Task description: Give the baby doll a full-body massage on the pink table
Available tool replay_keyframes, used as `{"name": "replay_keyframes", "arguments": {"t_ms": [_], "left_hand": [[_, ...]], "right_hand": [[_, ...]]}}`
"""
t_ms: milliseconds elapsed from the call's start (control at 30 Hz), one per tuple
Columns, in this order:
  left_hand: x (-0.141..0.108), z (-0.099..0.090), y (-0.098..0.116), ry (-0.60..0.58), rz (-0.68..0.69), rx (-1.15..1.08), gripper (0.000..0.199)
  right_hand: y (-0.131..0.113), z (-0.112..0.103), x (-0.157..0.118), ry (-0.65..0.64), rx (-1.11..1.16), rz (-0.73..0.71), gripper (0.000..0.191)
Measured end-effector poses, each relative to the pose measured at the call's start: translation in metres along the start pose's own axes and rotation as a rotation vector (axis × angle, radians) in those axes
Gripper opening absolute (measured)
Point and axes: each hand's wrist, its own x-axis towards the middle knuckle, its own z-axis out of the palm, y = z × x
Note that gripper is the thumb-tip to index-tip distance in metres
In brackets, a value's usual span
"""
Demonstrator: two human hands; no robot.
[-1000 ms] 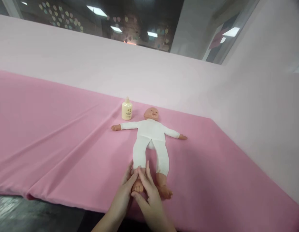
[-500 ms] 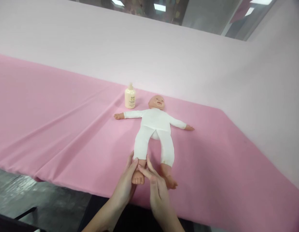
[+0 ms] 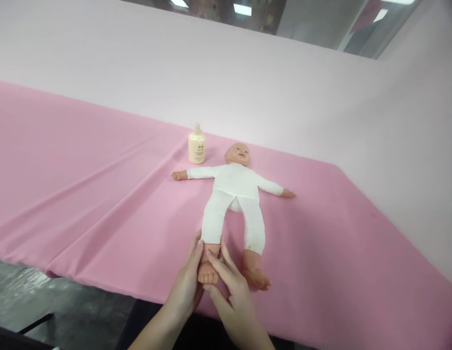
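The doll (image 3: 235, 194) lies on its back, arms spread, near the middle of the pink-covered table (image 3: 83, 194), its feet toward the near edge. Both hands cup 1 bare foot (image 3: 207, 272): the left hand (image 3: 187, 287) wraps its outer side, and the right hand (image 3: 235, 296), which half a second ago lay flatter with fingers stretched over the ankle, has now curled its thumb under the sole, so the foot looks more firmly enclosed. A cream bottle (image 3: 197, 145) stands just beside the doll's head, toward the far edge. Wide bare cloth lies to the left; to the right there is less before the table's edge.
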Motion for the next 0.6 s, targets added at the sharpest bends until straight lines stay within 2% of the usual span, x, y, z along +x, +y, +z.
{"name": "replay_keyframes", "arguments": {"t_ms": [200, 267, 400, 600], "left_hand": [[0.0017, -0.0016, 0.0009, -0.019, -0.005, 0.002, 0.063], [0.0014, -0.0026, 0.0013, -0.006, -0.003, 0.019, 0.063], [0.0001, -0.0031, 0.0024, 0.043, -0.03, 0.024, 0.063], [-0.0037, 0.0013, 0.0049, 0.027, -0.066, -0.014, 0.063]], "right_hand": [[0.0058, -0.0013, -0.0015, 0.039, 0.046, -0.049, 0.043], [0.0053, -0.0007, -0.0011, 0.039, 0.04, -0.037, 0.045], [0.0039, 0.0008, 0.0014, 0.054, -0.003, -0.017, 0.061], [0.0088, -0.0013, 0.0031, 0.096, -0.018, -0.093, 0.05]]}}
